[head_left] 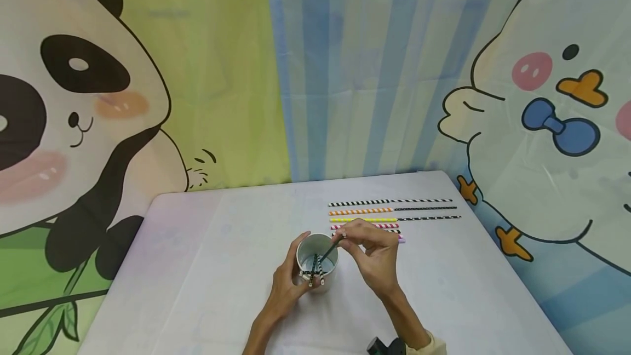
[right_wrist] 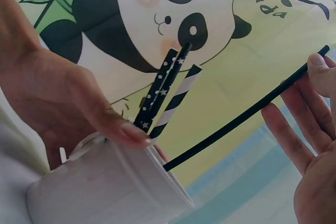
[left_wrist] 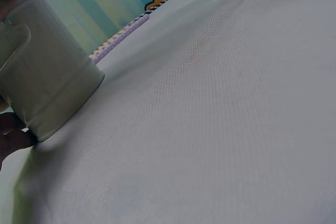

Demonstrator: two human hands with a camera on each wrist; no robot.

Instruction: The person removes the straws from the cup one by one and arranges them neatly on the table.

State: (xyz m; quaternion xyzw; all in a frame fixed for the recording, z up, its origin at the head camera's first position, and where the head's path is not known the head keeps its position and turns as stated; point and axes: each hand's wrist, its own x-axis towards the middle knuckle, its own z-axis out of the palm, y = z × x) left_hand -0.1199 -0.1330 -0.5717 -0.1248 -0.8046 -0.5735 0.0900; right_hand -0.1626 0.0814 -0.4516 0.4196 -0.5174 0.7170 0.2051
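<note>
My left hand [head_left: 285, 285] grips a white mug [right_wrist: 100, 187] by its side, the thumb near the rim. In the left wrist view the mug [left_wrist: 52, 72] shows its handle and looks tilted. Several paper straws lean out of it, among them a black one with white stars [right_wrist: 164, 93] and a black-and-white striped one [right_wrist: 178, 98]. Between thumb and fingers, my right hand [head_left: 374, 253] pinches a plain black straw [right_wrist: 231, 121], held at a slant with its lower end inside the mug's rim.
Beyond the hands, more straws lie in rows on the white table [head_left: 212, 267]: a black-and-white striped one [head_left: 360, 202], an orange striped one [head_left: 360, 212] and a yellow one [head_left: 340, 220]. A purple straw [left_wrist: 123, 38] lies nearest. Printed curtains [head_left: 345, 70] stand behind the table.
</note>
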